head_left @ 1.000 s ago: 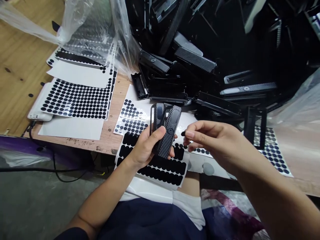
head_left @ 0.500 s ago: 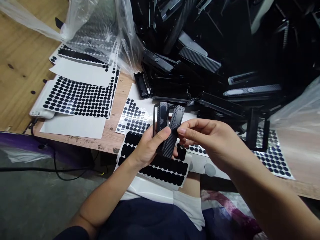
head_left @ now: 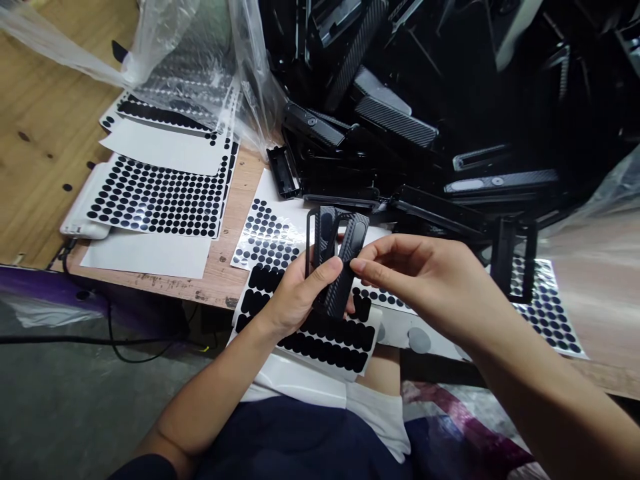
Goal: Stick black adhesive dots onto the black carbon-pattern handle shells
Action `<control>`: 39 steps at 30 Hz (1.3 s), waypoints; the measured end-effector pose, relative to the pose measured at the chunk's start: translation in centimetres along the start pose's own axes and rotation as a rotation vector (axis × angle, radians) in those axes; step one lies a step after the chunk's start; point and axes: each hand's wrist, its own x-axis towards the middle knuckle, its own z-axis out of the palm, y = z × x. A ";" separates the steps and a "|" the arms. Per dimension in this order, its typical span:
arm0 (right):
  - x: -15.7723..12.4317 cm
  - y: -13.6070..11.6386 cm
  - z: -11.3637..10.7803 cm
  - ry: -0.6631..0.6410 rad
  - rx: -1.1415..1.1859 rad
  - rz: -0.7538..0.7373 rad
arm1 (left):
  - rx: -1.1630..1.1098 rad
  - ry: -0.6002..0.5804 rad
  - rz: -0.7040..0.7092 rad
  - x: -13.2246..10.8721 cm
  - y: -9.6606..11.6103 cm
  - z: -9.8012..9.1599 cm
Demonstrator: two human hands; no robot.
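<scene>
My left hand (head_left: 295, 297) grips a black carbon-pattern plastic part (head_left: 343, 267) upright above the table's front edge, thumb across its face. My right hand (head_left: 425, 280) is closed in a pinch, its fingertips pressed against the middle of that part; whatever they hold is too small to see. Under both hands lies a white sheet of black oval stickers (head_left: 320, 337), hanging partly over the edge. A sheet of small round black stickers (head_left: 265, 237) lies just beyond it.
A big heap of black plastic parts (head_left: 425, 120) fills the back and right of the wooden table (head_left: 35, 153). More dot sticker sheets (head_left: 155, 197) and a clear plastic bag (head_left: 200, 60) lie at the left. A cable (head_left: 130, 347) hangs below the table.
My right hand, pinching a small black sticker a second ago, moved left to the part and now presses on it. The left hand holds the part nearly still.
</scene>
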 end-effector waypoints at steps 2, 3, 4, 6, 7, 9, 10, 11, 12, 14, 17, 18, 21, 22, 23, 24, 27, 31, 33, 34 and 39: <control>-0.1 -0.1 0.1 0.011 -0.045 -0.059 | 0.015 0.009 -0.006 0.0 0.0 0.0; -0.1 -0.2 0.1 0.032 -0.081 -0.093 | 0.021 0.012 -0.007 0.0 0.0 0.0; -0.2 -0.1 0.1 0.065 -0.124 -0.127 | 0.027 0.011 -0.005 0.0 0.1 0.0; -0.3 0.3 -0.3 0.152 -0.212 -0.175 | 0.032 -0.008 -0.002 0.1 0.1 0.0; -0.4 0.7 -0.6 0.193 -0.251 -0.184 | 0.030 -0.026 -0.002 0.1 0.1 0.0; -0.7 1.9 -1.2 0.222 -0.338 -0.184 | 0.021 -0.063 -0.003 0.2 0.1 0.0; -0.8 2.7 -1.5 0.204 -0.395 -0.180 | 0.018 -0.075 -0.004 0.2 0.1 -0.1; -1.0 3.5 -1.7 0.164 -0.457 -0.179 | 0.020 -0.084 -0.006 0.2 0.1 -0.1; -1.2 4.4 -1.8 0.109 -0.514 -0.183 | 0.029 -0.091 -0.012 0.1 0.2 -0.1; -1.8 5.9 -1.7 0.016 -0.593 -0.205 | 0.058 -0.096 -0.033 0.1 0.2 -0.2; -3.0 6.7 -1.4 -0.003 -0.604 -0.305 | 0.074 -0.094 -0.052 0.0 0.2 -0.2; -3.4 6.5 -1.4 -0.009 -0.575 -0.353 | 0.068 -0.093 -0.051 0.0 0.2 -0.1; -4.3 4.7 -2.2 -0.021 -0.376 -0.399 | 0.034 -0.102 -0.042 0.0 0.2 -0.1; -4.3 4.0 -2.6 0.021 -0.280 -0.354 | 0.020 -0.104 -0.044 0.0 0.2 -0.2; -4.2 3.3 -3.1 0.079 -0.178 -0.286 | 0.005 -0.106 -0.048 0.0 0.2 -0.2; -3.8 2.8 -3.4 0.134 -0.074 -0.215 | -0.011 -0.106 -0.056 0.0 0.3 -0.3; -2.1 1.7 -3.9 0.164 0.171 -0.055 | -0.053 -0.110 -0.085 0.0 0.4 -0.5; 0.0 1.3 -3.1 0.123 0.249 -0.008 | -0.091 -0.136 -0.113 -0.1 0.5 -0.6; 0.3 1.1 -2.7 0.130 0.235 -0.015 | -0.111 -0.137 -0.118 -0.1 0.5 -0.6; 0.4 1.0 -2.6 0.132 0.224 -0.017 | -0.116 -0.132 -0.120 -0.1 0.5 -0.6; 0.3 0.8 -2.6 0.126 0.154 -0.036 | -0.103 -0.116 -0.126 -0.1 0.5 -0.7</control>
